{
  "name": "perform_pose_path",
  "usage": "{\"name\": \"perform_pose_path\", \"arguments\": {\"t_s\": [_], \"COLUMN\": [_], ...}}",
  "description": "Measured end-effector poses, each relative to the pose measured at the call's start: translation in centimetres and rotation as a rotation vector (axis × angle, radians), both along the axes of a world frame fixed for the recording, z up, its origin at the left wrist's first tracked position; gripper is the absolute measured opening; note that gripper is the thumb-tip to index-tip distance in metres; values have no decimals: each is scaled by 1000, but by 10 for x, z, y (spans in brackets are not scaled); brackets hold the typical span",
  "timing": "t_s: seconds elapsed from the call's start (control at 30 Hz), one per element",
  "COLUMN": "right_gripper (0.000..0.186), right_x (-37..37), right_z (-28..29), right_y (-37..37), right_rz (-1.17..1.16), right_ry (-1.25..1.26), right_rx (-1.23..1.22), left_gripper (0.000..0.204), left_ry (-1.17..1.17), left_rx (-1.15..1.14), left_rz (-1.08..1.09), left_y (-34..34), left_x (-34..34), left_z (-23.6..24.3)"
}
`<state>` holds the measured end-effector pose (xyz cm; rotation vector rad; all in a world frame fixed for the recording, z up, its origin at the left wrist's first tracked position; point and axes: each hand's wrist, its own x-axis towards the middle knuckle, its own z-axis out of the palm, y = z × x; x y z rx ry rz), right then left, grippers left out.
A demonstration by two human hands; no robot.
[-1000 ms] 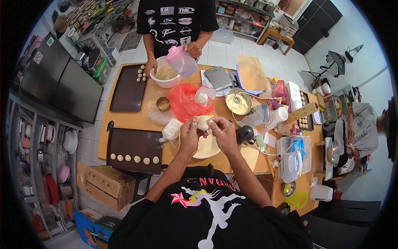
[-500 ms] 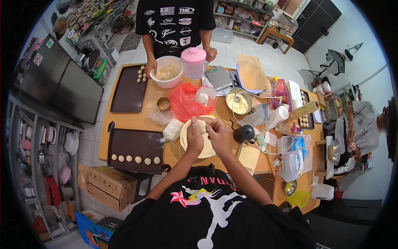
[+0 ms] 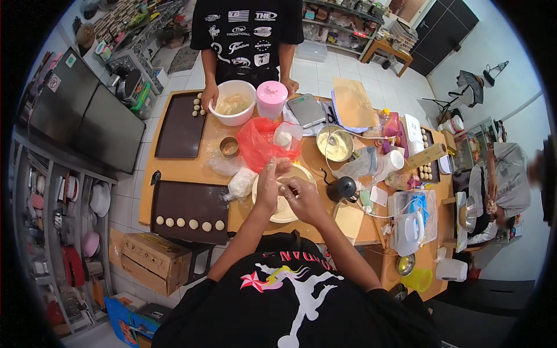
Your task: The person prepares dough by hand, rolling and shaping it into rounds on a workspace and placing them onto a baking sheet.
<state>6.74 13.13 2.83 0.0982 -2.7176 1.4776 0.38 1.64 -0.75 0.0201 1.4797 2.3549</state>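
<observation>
My two hands are close together above a round cream-coloured basin (image 3: 284, 218). My left hand (image 3: 269, 188) is turned on edge with its fingers curved, and flour dusts its skin. My right hand (image 3: 303, 200) has its fingers bent in against the left palm. The hands are closed around a piece of dough, which the fingers now mostly hide. Left of the basin lies a floury plastic bag of white dough or flour (image 3: 241, 184). On a dark baking tray (image 3: 185, 200) at the near left, several small round dough balls (image 3: 181, 222) stand in a row.
Across the table a person in a black shirt (image 3: 246, 40) touches a white bowl (image 3: 233, 119) beside a pink-lidded container (image 3: 271, 100). A red plastic bag (image 3: 255, 142), a metal bowl of yellow filling (image 3: 335, 152), a black kettle (image 3: 342, 188) and a hand mixer (image 3: 410, 232) crowd the table.
My hands have turned and closed in, and the dough that showed between my fingers is now covered. The person opposite has lowered a hand from the pink-lidded container, which now stands upright on the table.
</observation>
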Motion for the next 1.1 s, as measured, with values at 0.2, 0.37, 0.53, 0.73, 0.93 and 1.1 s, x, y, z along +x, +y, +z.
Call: {"name": "perform_pose_path", "arguments": {"t_s": [0.2,0.37,0.53,0.73,0.93,1.1], "right_gripper": [27,35,64,67,51,64], "right_x": [-1,-6,-10,-20,-37,-51], "right_z": [-17,35,16,-11,-21,-37], "right_y": [25,11,10,44,31,-6], "right_rz": [133,25,-223,-97,-122,-18], "right_ry": [-211,-83,-67,-18,316,296], "right_rx": [-262,-70,418,-247,-3,34], "left_gripper": [59,61,58,40,21,47], "left_ry": [-291,-408,-436,-380,-224,-137], "left_rx": [438,556,514,551,666,530], "left_rz": [-412,-398,-337,-225,-322,6], "left_y": [-3,-7,-5,-5,-1,17], "left_x": [-5,3,13,1,7,16], "left_z": [-2,-1,5,-19,-27,-28]}}
